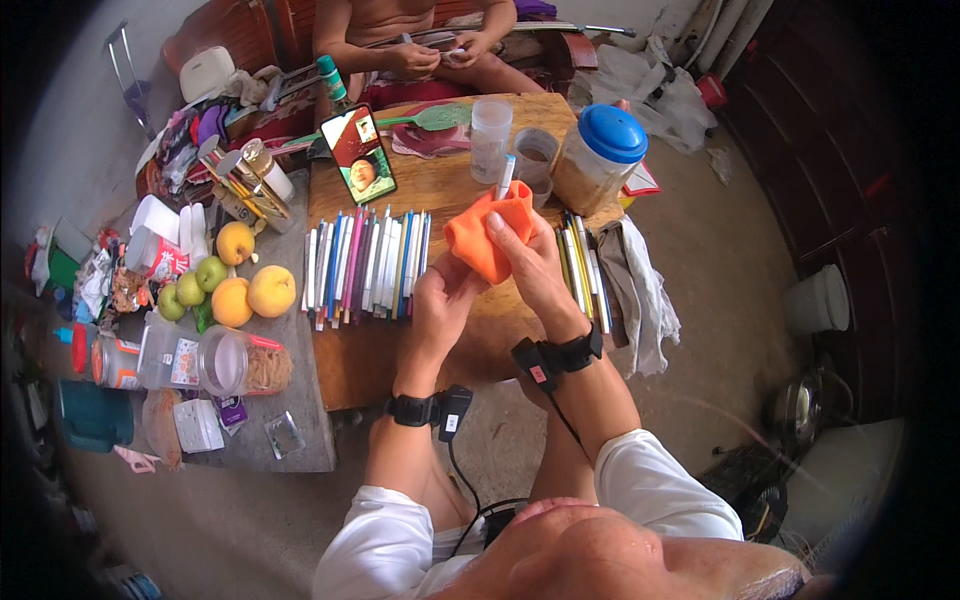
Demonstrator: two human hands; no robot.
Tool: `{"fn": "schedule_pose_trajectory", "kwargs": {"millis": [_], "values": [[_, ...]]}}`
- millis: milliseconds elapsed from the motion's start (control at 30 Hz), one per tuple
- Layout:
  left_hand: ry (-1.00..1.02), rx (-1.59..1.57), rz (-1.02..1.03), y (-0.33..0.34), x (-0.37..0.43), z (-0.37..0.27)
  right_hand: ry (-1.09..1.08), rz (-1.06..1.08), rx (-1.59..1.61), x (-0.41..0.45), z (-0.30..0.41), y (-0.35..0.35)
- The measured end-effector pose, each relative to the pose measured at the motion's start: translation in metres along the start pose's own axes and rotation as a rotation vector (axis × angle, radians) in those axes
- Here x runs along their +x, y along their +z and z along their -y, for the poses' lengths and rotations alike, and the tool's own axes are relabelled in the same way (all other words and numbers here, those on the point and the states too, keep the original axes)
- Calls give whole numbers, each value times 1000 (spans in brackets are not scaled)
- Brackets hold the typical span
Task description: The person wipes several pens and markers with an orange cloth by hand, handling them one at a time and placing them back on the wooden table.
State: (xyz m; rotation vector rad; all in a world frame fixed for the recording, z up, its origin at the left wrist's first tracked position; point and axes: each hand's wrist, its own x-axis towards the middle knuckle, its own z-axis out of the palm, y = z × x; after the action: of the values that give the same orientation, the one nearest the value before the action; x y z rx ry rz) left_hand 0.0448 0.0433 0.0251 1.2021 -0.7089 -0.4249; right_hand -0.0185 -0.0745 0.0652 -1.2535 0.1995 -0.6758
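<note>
Over the wooden table (360,375), my right hand (536,266) grips an orange cloth (484,236), thumb pressed on top. A white marker pen (506,174) sticks up out of the folded cloth; its lower part is hidden. My left hand (448,296) pinches the cloth's lower left side, fingertips partly covered. Left of my hands lies a long row of pens and markers (367,262), side by side. A second, shorter row of pens (581,262) lies to the right, beside a grey-brown cloth (621,262) and a white cloth (651,300) hanging over the table edge.
A phone (358,154) on a video call leans against a green-capped bottle (331,78). Behind my hands stand a plastic cup (491,135) and a blue-lidded jar (604,157). Peaches (271,291) and jars (244,361) crowd the left grey table. Opposite sits a person (412,60).
</note>
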Motion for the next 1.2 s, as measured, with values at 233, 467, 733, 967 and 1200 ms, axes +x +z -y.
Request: {"fn": "schedule_pose_trajectory", "kwargs": {"millis": [233, 467, 733, 967, 1200], "values": [[-72, 166, 47, -4, -7, 4, -50, -134, 119, 8, -2, -11], [-138, 187, 142, 7, -8, -5, -116, -144, 271, 10, 7, -36], [-301, -201, 219, 2, -6, 4, -98, -120, 302, 12, 3, -30], [-278, -96, 122, 12, -9, 15, -49, -183, 203, 7, 3, -26], [-148, -13, 45, 15, -12, 24, 1, -139, 186, 1, -2, -24]]}}
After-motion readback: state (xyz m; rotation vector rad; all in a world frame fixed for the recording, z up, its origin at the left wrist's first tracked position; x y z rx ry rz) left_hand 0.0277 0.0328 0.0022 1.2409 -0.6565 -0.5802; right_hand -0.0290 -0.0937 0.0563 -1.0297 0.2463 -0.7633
